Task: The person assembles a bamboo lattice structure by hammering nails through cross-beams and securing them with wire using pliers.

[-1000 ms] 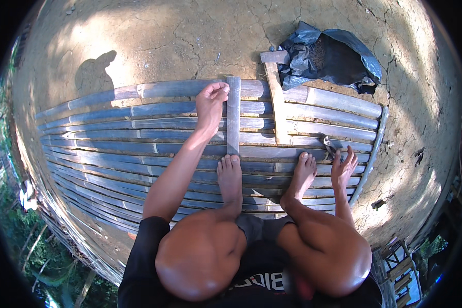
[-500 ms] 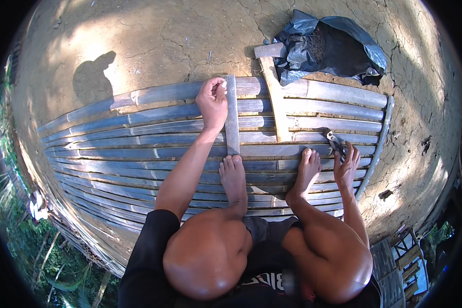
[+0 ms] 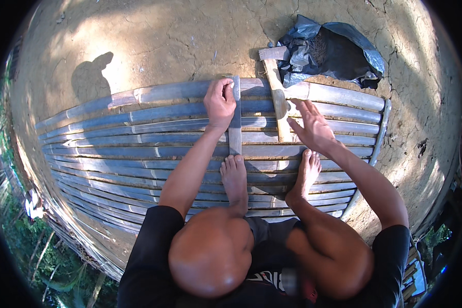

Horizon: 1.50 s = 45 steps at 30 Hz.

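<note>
My left hand [image 3: 220,105] is closed in a pinch beside the far end of a flat grey slat [image 3: 234,120]. What its fingers hold, if anything, is too small to make out. The slat lies across the bamboo strips [image 3: 179,110], its near end by my left foot [image 3: 234,179]. My right hand [image 3: 313,126] is open, fingers stretched toward the pale wooden handle of a hammer [image 3: 281,110]. I cannot tell whether the fingertips touch it. The hammer lies on the bamboo, its head pointing away from me, next to the black plastic bag.
A crumpled black plastic bag [image 3: 339,54] lies open on the cracked earth, with small dark thin pieces inside. My right foot [image 3: 308,172] rests on the bamboo strips. A bamboo crosspiece [image 3: 381,131] borders their right end. Greenery [image 3: 31,256] shows at the lower left.
My right hand has left the dark tool by my right foot and moved left and away to the hammer. That tool no longer shows. My left hand stays pinched at the slat.
</note>
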Motion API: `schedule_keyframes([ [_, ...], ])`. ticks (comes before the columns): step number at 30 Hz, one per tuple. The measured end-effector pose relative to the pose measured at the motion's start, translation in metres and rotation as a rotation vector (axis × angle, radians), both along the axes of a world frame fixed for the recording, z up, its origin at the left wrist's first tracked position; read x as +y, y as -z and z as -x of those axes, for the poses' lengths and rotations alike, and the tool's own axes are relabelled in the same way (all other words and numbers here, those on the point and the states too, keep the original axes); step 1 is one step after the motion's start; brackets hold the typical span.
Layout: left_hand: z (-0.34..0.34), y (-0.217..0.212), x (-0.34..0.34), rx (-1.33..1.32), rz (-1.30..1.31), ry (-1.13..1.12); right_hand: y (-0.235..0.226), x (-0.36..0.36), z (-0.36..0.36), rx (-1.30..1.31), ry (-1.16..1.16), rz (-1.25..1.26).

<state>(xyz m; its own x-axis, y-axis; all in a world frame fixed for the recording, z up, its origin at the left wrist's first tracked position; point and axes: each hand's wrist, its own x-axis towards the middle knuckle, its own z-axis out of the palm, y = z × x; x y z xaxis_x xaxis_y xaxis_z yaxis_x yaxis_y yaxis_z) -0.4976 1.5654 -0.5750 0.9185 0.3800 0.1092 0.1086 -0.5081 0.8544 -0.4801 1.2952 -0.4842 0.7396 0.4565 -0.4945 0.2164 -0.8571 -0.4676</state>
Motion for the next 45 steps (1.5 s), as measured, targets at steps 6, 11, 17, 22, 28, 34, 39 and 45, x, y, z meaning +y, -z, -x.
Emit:
schedule_keyframes([
  [6,-0.003,-0.008,-0.004,-0.014,0.017,-0.018,0.043,0.065,0.0,0.087,0.313,-0.046],
  [11,-0.003,-0.009,-0.005,0.031,0.067,-0.044,0.046,0.079,0.005,0.079,0.549,-0.256],
  [17,-0.001,-0.007,-0.006,0.007,0.075,-0.075,-0.019,0.095,-0.009,0.481,0.885,-0.564],
  [22,0.0,-0.007,-0.006,0.025,0.052,-0.077,-0.025,0.089,0.03,0.079,0.535,-0.35],
  [28,0.0,-0.005,-0.005,0.003,0.068,-0.108,-0.037,0.104,0.044,0.074,0.394,-0.138],
  [34,0.0,-0.006,-0.005,0.004,0.105,-0.106,-0.029,0.103,0.041,0.04,0.369,-0.142],
  [39,-0.003,-0.011,-0.006,-0.001,0.152,-0.121,-0.049,0.111,0.043,-0.036,0.519,-0.302],
  [45,0.0,-0.007,-0.002,0.058,0.085,-0.106,-0.019,0.104,0.051,0.026,0.379,-0.19],
])
